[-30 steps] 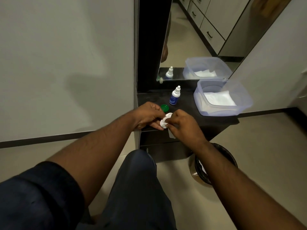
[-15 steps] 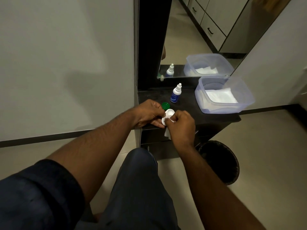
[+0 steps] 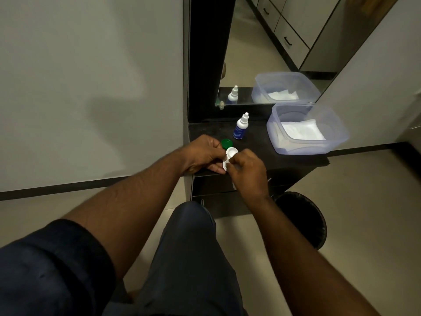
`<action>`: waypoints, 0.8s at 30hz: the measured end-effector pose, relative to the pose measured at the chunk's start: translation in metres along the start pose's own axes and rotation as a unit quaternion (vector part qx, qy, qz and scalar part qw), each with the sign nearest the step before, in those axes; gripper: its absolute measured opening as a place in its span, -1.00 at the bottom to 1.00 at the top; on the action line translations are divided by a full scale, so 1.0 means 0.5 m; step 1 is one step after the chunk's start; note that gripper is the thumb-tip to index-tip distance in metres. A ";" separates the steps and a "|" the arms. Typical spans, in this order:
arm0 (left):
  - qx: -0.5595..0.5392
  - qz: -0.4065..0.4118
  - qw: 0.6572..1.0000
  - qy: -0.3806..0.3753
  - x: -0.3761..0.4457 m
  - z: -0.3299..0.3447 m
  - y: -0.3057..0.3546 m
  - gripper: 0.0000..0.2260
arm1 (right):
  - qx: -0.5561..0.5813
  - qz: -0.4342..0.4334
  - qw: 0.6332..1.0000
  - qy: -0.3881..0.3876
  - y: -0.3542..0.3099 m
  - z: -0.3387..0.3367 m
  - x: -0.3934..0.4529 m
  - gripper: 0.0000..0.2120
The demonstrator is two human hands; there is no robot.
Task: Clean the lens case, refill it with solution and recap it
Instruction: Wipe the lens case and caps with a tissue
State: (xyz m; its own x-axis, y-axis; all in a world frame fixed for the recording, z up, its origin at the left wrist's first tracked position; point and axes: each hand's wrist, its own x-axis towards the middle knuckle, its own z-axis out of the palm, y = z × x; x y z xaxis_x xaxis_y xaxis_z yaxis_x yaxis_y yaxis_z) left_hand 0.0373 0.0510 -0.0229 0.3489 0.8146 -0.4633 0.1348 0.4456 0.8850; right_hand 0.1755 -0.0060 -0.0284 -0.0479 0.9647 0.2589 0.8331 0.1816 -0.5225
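Note:
A white two-well lens case (image 3: 230, 156) is held over the near edge of the dark table (image 3: 262, 147). My left hand (image 3: 202, 155) grips its left side. My right hand (image 3: 247, 173) pinches something white, a tissue as far as I can tell, pressed into the case's near well; most of it is hidden by my fingers. The far well faces up, uncapped. A green cap (image 3: 226, 143) lies on the table just behind my left hand. The small solution bottle (image 3: 240, 126), white with a blue label, stands upright and capped further back.
A clear plastic tub (image 3: 305, 131) holding white tissues sits at the table's right. A mirror (image 3: 268, 49) behind reflects the bottle and tub. A black bin (image 3: 303, 218) stands on the floor under my right wrist. My knee (image 3: 191, 224) is in front of the drawers.
The view shifted slightly and the bin is less covered by my right arm. My right hand keeps working the white tissue on the case; both hands stay together at the table's edge.

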 end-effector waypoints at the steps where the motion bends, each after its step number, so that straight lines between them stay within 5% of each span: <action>1: 0.000 0.001 1.000 -0.001 -0.001 0.000 0.001 -0.89 | 0.003 -0.026 1.000 -0.015 0.005 -0.006 0.006 -0.90; 6: 0.011 0.007 1.000 -0.002 -0.007 0.003 0.005 -0.90 | -0.015 -0.118 0.983 -0.137 0.017 -0.037 0.037 -0.88; 12: 0.029 0.024 0.999 0.003 -0.007 0.005 0.000 -0.88 | -0.129 -0.209 0.922 -0.299 0.009 -0.084 0.093 -0.79; 17: 0.032 0.028 0.999 0.009 -0.008 0.005 0.000 -0.90 | -0.186 -0.207 0.952 -0.125 0.003 -0.044 0.028 -0.87; 20: 0.034 0.032 0.999 0.017 -0.003 0.005 -0.003 -0.85 | -0.045 -0.049 0.998 -0.006 0.000 -0.007 -0.008 -0.90; 22: 0.037 0.035 0.999 0.019 -0.005 0.006 -0.002 -0.86 | 0.032 0.050 0.998 -0.016 -0.009 -0.001 -0.002 -0.86; 24: 0.050 0.035 0.998 0.018 -0.010 0.006 -0.001 -0.89 | 0.058 0.052 0.993 -0.094 -0.005 -0.019 0.017 -0.84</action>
State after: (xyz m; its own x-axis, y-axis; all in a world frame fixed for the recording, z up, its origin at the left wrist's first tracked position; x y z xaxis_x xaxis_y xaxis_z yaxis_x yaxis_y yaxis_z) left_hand 0.0382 0.0458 -0.0209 0.3279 0.8555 -0.4007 0.2039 0.3501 0.9143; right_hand 0.1781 -0.0002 -0.0175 -0.0759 0.9959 0.0492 0.7707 0.0900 -0.6308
